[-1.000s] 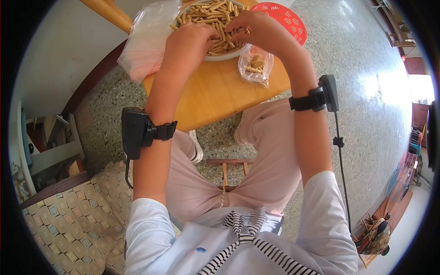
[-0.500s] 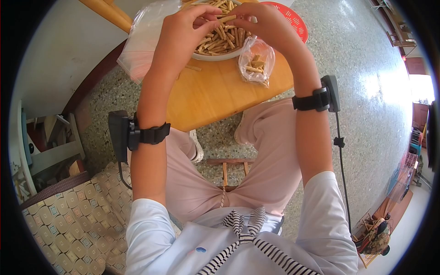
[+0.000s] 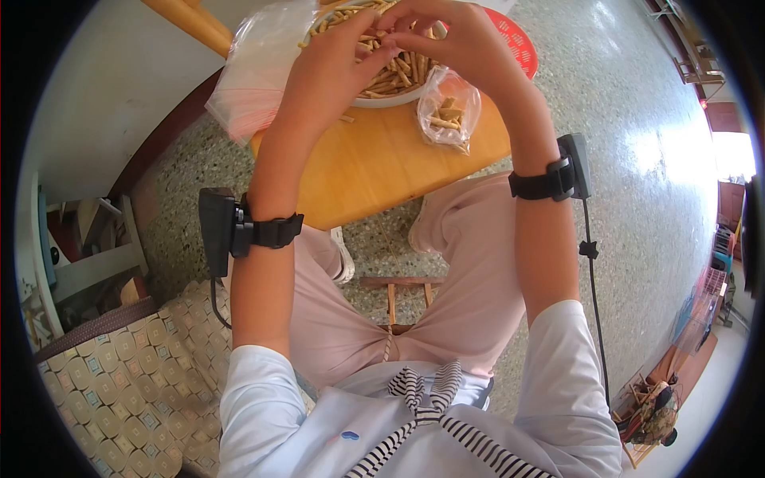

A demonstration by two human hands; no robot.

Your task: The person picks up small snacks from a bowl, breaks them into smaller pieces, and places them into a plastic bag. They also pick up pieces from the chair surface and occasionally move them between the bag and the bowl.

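Observation:
My left hand [image 3: 339, 64] and my right hand [image 3: 437, 30] meet over a white bowl [image 3: 389, 102] filled with short tan sticks [image 3: 410, 70]. The fingertips of both hands are pinched close together above the heap. Whatever lies between them is hidden by the fingers. Just below my right hand, a small clear plastic bag [image 3: 449, 103] with several of the tan sticks inside rests on the wooden table [image 3: 374, 163]. One loose stick piece [image 3: 347, 119] lies by the bowl's near edge, beside my left wrist.
A stack of clear plastic bags [image 3: 259, 68] hangs over the table's left side. Behind my right hand, a red perforated tray [image 3: 516, 41] shows. A patterned cloth-covered seat [image 3: 127, 390] is at lower left. Black devices are strapped to both forearms.
My left hand has moved right and closer to my right hand. The tan stick visible between my fingers before is now hidden from sight.

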